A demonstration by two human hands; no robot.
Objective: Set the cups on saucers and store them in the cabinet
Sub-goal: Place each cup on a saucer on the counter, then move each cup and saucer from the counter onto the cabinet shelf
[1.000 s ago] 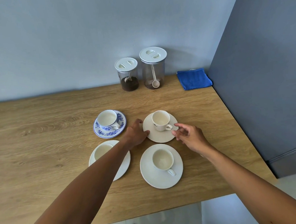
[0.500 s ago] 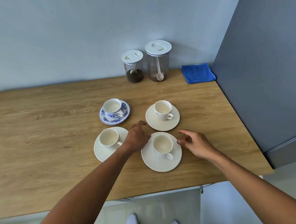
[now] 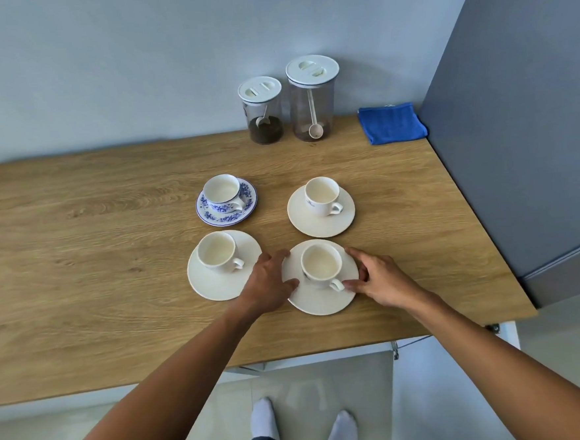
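Several cups stand on saucers on the wooden counter (image 3: 79, 269). A white cup (image 3: 320, 265) sits on the near white saucer (image 3: 318, 302). My left hand (image 3: 272, 283) grips that saucer's left rim, thumb on top. My right hand (image 3: 378, 279) grips its right rim beside the cup's handle. Behind it another white cup (image 3: 322, 195) rests on a white saucer (image 3: 316, 223). At the left a white cup (image 3: 217, 250) stands on its white saucer (image 3: 217, 283). A blue-patterned cup (image 3: 221, 192) sits on a matching saucer (image 3: 226, 219).
Two lidded clear jars (image 3: 263, 110) (image 3: 313, 101) with scoops stand at the back wall. A folded blue cloth (image 3: 391, 123) lies in the back right corner. A tall grey cabinet side (image 3: 515, 118) bounds the counter on the right. My feet show below the counter's front edge.
Both hands drew back from the far right saucer to the near saucer and closed on its rim. The view has pulled back from the counter.
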